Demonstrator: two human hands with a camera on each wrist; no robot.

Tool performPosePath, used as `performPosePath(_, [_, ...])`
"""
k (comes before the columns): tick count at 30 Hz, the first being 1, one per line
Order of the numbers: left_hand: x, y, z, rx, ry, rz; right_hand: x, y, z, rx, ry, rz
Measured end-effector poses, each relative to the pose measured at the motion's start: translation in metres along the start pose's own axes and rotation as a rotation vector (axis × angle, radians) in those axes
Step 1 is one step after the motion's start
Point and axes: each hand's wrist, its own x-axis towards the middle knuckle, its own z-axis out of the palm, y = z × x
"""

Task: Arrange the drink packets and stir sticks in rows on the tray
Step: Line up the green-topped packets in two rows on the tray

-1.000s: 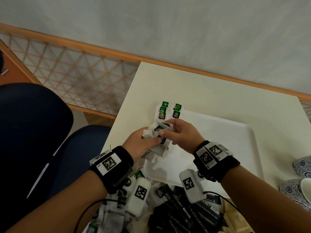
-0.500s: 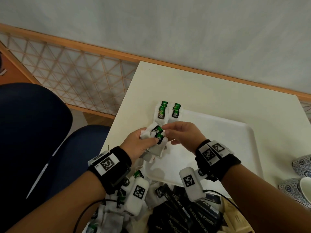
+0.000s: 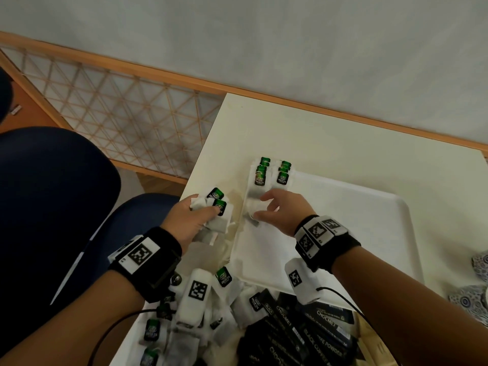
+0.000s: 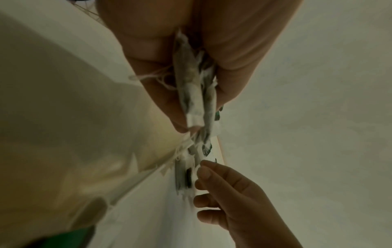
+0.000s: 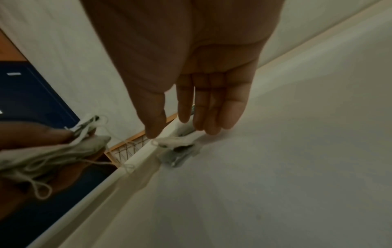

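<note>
My left hand [image 3: 208, 210] grips a bunch of green-tagged tea bags [image 3: 217, 204] just off the left rim of the white tray [image 3: 343, 220]; the left wrist view shows the bunch [image 4: 197, 94] squeezed between thumb and fingers. My right hand [image 3: 260, 207] hovers over the tray's left edge, and its straight fingers touch one tea bag [image 5: 178, 142] lying flat on the tray [image 5: 275, 167]. Two short rows of tea bags [image 3: 272, 173] lie at the tray's far left corner, just beyond that bag.
Loose tea bags [image 3: 184, 326] are heaped on the table's near left. Black stick packets [image 3: 303, 326] lie beside them, near the tray's front rim. Patterned cups [image 3: 478, 286] stand at the right edge. A blue chair [image 3: 52, 207] is left of the table.
My right hand drew one tea bag out of the left hand's bunch and set it down on the tray. The left hand drifted left, away from the tray.
</note>
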Motion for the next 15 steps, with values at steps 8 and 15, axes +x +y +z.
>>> performPosePath(8, [-0.003, 0.006, 0.017, 0.016, -0.054, 0.026, -0.003, -0.013, -0.002, -0.093, -0.028, -0.012])
performPosePath(15, [-0.003, 0.005, 0.022, 0.022, -0.055, 0.021, -0.002, -0.009, 0.0, -0.116, 0.013, -0.013])
